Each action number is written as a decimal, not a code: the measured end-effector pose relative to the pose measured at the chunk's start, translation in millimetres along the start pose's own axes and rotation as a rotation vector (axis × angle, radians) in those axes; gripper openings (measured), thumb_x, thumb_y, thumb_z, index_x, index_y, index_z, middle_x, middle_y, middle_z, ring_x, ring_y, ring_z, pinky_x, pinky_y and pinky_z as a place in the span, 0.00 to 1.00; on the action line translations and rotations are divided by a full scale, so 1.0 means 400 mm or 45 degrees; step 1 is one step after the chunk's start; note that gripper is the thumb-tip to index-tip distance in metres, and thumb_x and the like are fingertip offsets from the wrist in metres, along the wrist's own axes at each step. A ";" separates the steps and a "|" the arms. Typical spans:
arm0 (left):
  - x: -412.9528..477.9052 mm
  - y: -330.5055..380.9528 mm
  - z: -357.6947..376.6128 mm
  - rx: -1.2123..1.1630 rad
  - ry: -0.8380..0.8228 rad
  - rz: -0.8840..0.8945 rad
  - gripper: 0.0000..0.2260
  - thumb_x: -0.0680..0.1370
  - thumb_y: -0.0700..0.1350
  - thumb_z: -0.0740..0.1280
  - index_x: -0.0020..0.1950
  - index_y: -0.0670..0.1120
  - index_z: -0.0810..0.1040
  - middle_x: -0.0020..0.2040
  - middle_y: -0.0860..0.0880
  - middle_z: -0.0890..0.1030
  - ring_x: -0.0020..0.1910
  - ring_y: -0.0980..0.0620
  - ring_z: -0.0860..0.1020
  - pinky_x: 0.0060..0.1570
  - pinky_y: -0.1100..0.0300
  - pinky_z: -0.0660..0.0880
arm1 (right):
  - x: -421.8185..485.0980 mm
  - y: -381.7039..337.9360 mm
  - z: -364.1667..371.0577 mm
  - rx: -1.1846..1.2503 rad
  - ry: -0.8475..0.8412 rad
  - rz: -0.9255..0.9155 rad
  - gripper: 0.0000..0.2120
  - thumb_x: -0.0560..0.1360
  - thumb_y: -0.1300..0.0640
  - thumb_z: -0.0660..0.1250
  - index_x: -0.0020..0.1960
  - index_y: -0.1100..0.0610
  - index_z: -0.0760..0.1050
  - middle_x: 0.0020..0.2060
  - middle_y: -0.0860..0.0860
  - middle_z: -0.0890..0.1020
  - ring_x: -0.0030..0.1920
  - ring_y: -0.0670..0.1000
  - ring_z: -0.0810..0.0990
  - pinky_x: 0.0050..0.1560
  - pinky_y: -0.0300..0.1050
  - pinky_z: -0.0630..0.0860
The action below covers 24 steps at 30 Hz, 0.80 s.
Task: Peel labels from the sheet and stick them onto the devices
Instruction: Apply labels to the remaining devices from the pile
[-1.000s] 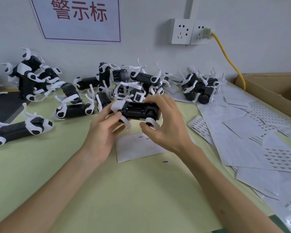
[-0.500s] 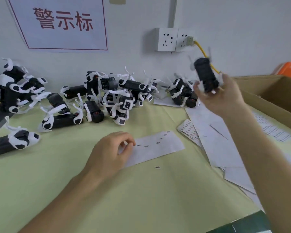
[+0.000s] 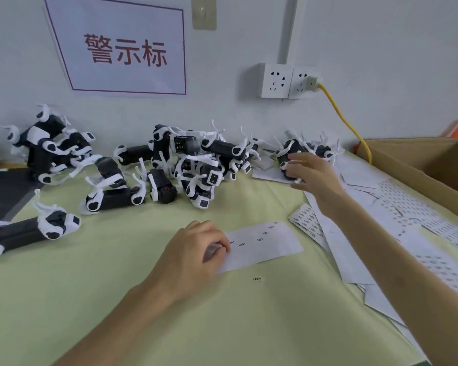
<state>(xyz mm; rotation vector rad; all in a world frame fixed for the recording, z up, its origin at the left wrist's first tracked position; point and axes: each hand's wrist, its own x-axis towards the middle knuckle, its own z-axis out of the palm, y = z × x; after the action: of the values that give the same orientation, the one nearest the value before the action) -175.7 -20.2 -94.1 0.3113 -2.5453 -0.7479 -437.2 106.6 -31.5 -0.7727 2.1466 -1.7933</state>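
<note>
A white label sheet [image 3: 265, 244] with a few small labels lies on the pale green table [image 3: 117, 273]. My left hand [image 3: 196, 249] rests on the sheet's left edge, its curled fingertips pinching the paper. My right hand [image 3: 312, 175] reaches to the back right and grips a black-and-white device [image 3: 284, 161], low against the small pile of devices [image 3: 320, 150] there. One loose label [image 3: 257, 279] lies on the table below the sheet.
A big heap of devices [image 3: 196, 165] fills the back middle, with more at the left [image 3: 50, 149] and front left [image 3: 24, 233]. Spent label sheets [image 3: 381, 215] cover the right side beside a cardboard box [image 3: 418, 165]. A yellow cable [image 3: 347, 122] hangs from the wall socket.
My right hand has carried the device from in front of me, up and to the right, then down to the back right pile. My left hand dropped to the label sheet.
</note>
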 end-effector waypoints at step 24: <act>0.009 -0.035 0.012 -0.014 -0.035 0.004 0.07 0.79 0.43 0.67 0.50 0.54 0.83 0.49 0.63 0.79 0.54 0.60 0.74 0.57 0.62 0.70 | 0.015 -0.107 0.236 0.263 -0.214 -0.241 0.15 0.80 0.49 0.71 0.63 0.53 0.77 0.55 0.56 0.84 0.54 0.52 0.85 0.56 0.50 0.83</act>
<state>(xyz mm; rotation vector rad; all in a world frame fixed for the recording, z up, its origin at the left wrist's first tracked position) -180.0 -30.6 -104.1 0.2955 -2.5662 -0.7695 -384.5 19.7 -9.9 -1.0611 1.8013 -1.9268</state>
